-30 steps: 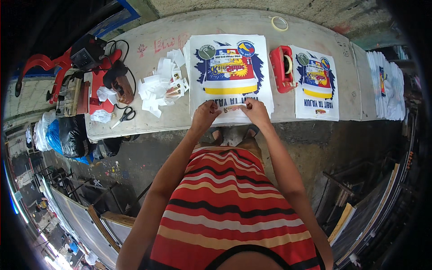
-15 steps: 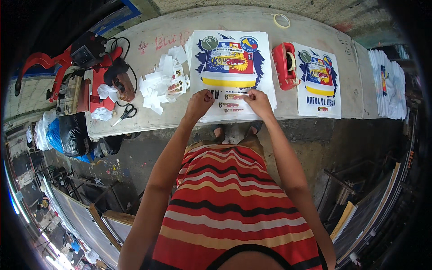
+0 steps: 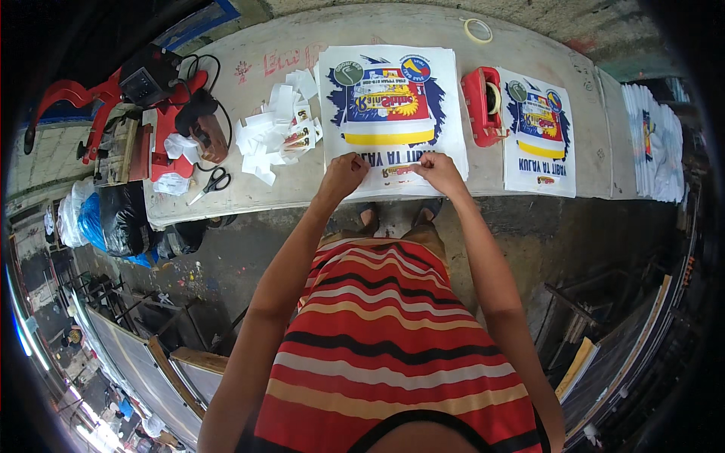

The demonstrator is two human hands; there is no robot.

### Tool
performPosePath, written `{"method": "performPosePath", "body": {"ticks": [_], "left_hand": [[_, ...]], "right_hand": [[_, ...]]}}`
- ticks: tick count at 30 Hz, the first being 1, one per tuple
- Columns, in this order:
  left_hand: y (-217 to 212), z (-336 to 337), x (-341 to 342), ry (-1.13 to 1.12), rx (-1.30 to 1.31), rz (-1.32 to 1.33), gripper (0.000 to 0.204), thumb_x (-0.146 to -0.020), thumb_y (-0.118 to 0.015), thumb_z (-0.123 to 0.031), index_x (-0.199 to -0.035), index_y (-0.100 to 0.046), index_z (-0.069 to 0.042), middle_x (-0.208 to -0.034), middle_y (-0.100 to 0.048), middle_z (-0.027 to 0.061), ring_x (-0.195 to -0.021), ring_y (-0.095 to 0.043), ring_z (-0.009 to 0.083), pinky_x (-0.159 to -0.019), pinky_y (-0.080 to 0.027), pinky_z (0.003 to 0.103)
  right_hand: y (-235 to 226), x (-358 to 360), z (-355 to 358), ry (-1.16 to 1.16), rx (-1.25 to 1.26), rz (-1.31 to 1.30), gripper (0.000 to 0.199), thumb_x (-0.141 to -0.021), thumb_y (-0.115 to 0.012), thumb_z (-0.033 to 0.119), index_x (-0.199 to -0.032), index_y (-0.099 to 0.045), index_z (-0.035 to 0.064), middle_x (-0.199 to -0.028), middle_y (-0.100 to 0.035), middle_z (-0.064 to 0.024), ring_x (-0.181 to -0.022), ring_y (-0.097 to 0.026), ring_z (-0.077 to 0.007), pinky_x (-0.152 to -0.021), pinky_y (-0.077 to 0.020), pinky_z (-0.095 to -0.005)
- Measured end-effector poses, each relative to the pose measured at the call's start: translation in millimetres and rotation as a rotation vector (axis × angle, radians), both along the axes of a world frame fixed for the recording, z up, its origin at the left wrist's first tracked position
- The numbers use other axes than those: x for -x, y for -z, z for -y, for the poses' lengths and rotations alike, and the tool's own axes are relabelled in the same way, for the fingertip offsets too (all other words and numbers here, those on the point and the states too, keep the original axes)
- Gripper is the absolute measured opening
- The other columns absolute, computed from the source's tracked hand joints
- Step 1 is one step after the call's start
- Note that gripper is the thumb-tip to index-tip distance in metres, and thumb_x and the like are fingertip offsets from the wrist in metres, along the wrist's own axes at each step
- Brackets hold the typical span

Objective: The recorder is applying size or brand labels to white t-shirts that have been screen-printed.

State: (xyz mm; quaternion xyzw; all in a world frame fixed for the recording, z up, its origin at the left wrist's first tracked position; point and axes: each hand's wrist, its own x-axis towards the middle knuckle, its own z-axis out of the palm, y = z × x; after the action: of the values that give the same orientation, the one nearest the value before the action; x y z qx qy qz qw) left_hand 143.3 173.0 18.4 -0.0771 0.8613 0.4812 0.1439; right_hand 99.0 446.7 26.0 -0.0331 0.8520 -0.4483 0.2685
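Observation:
On the table in front of me lies a stack of white printed sheets [image 3: 393,143] with a blue, red and yellow design. Over the near edge of its top sheet, my left hand [image 3: 346,179] and my right hand [image 3: 442,175] face each other with fingers pinched. Stretched between them is a small label strip [image 3: 397,172] with red and yellow print, held close above the sheet or touching it; which one I cannot tell. Loose white label slips [image 3: 276,124], some printed alike, lie in a heap left of the stack.
A red tape dispenser [image 3: 483,106] stands right of the stack, beside another printed pile [image 3: 538,136]. Folded white goods [image 3: 655,143] sit at the far right. Left are scissors [image 3: 211,185] and a red machine [image 3: 170,136] with a cable. A tape roll [image 3: 478,30] lies at the back.
The label strip between my hands has come down toward the sheet's near edge, uncovering more of the blue lettering. Both hands stay pinched, a little closer together.

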Motion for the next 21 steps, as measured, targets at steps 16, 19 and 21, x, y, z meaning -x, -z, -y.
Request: {"method": "performPosePath", "body": {"ticks": [16,19,21], "left_hand": [[-13,-1,-1,0.127,0.101,-0.104,0.033,-0.083,-0.080,-0.027,-0.091,-0.067,0.003,-0.078,-0.069,0.0135,-0.070,-0.066,0.0208,-0.067,-0.053,0.035],[-9,1,-3,0.138,0.077,-0.083,0.033,-0.078,-0.084,-0.023,-0.091,-0.065,0.001,-0.081,-0.068,0.0132,-0.075,-0.066,0.0222,-0.071,-0.052,0.036],[-7,2,-4,0.119,0.051,-0.060,0.030,-0.074,-0.084,-0.018,-0.091,-0.064,-0.003,-0.084,-0.068,0.0137,-0.079,-0.068,0.0285,-0.074,-0.053,0.040]], "right_hand": [[-1,-9,5,0.003,-0.112,-0.095,0.029,-0.081,-0.080,0.027,-0.082,-0.068,0.0005,-0.072,-0.067,-0.0123,-0.065,-0.063,-0.0243,-0.063,-0.0489,-0.0358],[-3,-10,6,-0.011,-0.126,-0.129,0.030,-0.082,-0.080,0.027,-0.082,-0.067,-0.0001,-0.072,-0.066,-0.0124,-0.065,-0.062,-0.0233,-0.063,-0.0484,-0.0352],[-3,-11,7,-0.011,-0.118,-0.151,0.031,-0.082,-0.081,0.026,-0.081,-0.066,-0.0010,-0.070,-0.064,-0.0122,-0.063,-0.060,-0.0210,-0.062,-0.0476,-0.0341]]}}
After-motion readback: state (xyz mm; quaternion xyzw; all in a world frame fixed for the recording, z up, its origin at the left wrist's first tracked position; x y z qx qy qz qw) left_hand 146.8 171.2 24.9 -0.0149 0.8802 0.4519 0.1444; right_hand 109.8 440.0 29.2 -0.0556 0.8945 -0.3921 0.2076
